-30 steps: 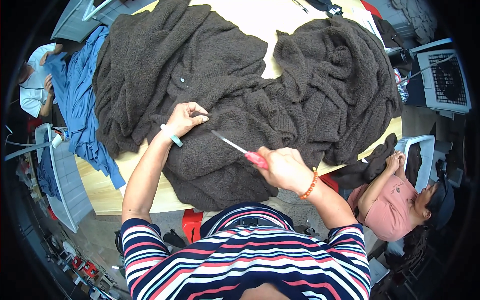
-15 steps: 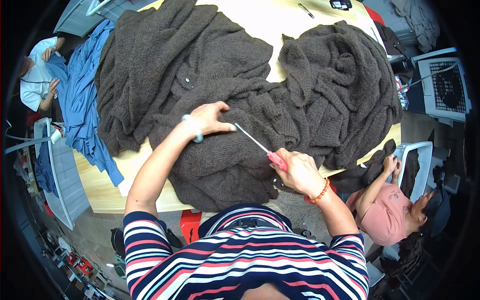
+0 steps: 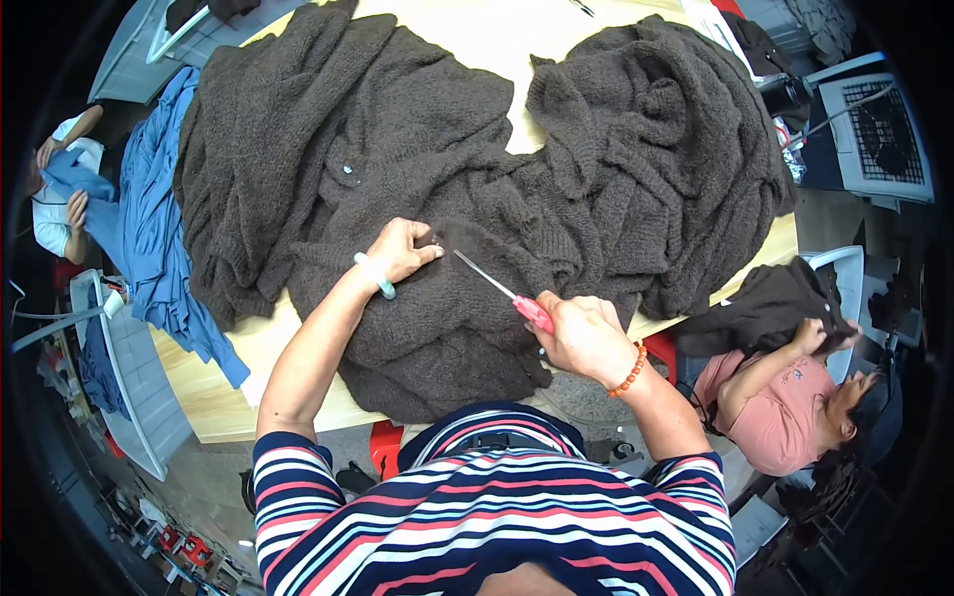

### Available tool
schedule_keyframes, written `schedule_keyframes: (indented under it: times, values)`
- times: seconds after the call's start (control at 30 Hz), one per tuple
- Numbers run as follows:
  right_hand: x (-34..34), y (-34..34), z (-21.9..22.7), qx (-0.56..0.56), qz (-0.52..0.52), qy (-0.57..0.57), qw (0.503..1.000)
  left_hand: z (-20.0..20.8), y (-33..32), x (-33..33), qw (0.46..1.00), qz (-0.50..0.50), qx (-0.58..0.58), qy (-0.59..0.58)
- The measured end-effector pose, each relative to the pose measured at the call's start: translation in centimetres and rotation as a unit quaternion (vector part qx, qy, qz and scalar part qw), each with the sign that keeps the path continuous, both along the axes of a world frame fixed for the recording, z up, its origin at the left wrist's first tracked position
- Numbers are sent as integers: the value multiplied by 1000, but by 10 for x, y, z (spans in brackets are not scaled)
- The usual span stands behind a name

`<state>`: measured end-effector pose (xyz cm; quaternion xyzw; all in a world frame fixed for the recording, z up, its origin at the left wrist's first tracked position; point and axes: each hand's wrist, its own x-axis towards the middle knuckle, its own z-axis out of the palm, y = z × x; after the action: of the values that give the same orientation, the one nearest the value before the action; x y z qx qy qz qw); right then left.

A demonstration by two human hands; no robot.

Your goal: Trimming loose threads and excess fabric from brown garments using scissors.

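Note:
A large heap of dark brown knit garments (image 3: pixel 417 328) spreads over the table in front of me. Near its middle my left hand (image 3: pixel 402 250), a pale bangle at the wrist, pinches a bit of the knit between thumb and fingers. From the right comes my right hand (image 3: pixel 588 338), with an orange bead bracelet, gripping a tool with a pinkish-red handle (image 3: pixel 534 314) and a long thin metal shaft (image 3: pixel 484 273). The shaft points up and left over the knit, its tip a little right of my left fingertips. Whether the tip touches the cloth I cannot tell.
Blue garments (image 3: pixel 159 219) hang over the left edge of the wooden table (image 3: pixel 214 392), where a person in white (image 3: pixel 62 214) handles blue cloth. At right, a person in pink (image 3: pixel 780 412) holds dark cloth beside a white bin (image 3: pixel 848 283). A pen (image 3: pixel 583 8) lies at the far edge.
My left hand has closed from spread fingers into a pinch on the knit. The tool has shifted slightly left and down. The person at right has lifted the dark cloth.

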<state>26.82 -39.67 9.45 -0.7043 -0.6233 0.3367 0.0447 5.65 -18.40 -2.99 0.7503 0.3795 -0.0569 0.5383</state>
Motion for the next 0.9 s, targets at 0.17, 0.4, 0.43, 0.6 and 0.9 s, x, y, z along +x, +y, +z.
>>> schedule_keyframes:
  times: [0.17, 0.4, 0.43, 0.6, 0.9]
  values:
    - [-6, 5, 0, -1, 12, 44, 999, 19, -6, -4, 998, 0, 33, -46]
    - [-12, 3, -4, 85, -64, 78, 991, 64, -62, -19, 959, 180, -38, -213]
    - [-17, 4, 0, 93, -57, 83, 991, 67, -77, -18, 929, 205, -164, -262]
    - [-42, -4, -6, 89, -9, 91, 992, 72, -140, -2, 836, 245, -318, -373]
    - [-47, -18, -24, 155, 43, 165, 973, 85, -135, -27, 825, 301, -260, -401]
